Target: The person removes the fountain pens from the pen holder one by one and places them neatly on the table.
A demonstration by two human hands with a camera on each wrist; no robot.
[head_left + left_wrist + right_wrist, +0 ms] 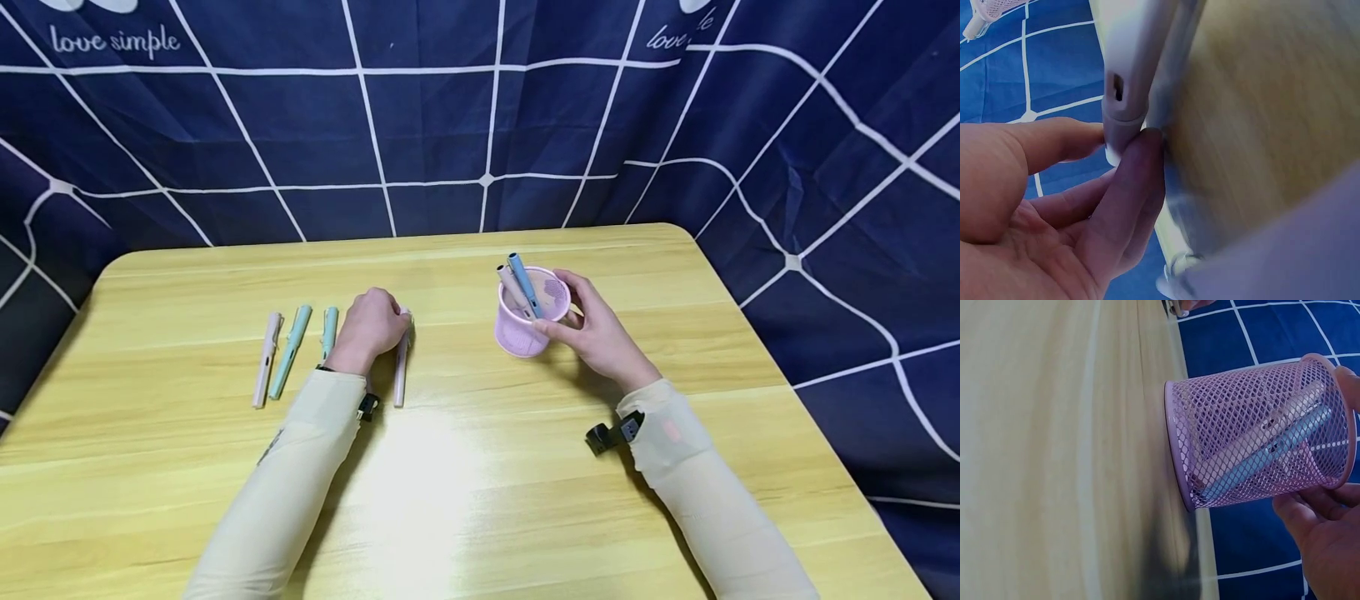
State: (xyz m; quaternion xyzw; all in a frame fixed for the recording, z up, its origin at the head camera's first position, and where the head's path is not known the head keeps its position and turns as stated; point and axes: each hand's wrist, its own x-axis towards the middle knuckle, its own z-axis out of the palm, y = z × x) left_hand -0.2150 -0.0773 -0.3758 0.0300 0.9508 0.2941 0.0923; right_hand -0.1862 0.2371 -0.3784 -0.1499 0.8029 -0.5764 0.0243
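Note:
In the head view my left hand (369,329) pinches the upper end of a pale pink pen (401,371) over the table. The left wrist view shows thumb and fingertips on that pen (1127,75); whether its other end touches the wood I cannot tell. My right hand (596,333) grips the rim and side of a pink mesh pen cup (521,337). Inside the cup lean a blue pen (523,279) and a pale pink pen (513,287). Through the mesh in the right wrist view, the cup (1235,394) stands at or just above the table surface.
Left of my left hand lie a pale pink pen (267,362), a mint pen (291,350) and another mint pen (330,325) partly hidden by the hand. The wooden table (480,500) meets a dark blue checked curtain (427,125) at the back and right.

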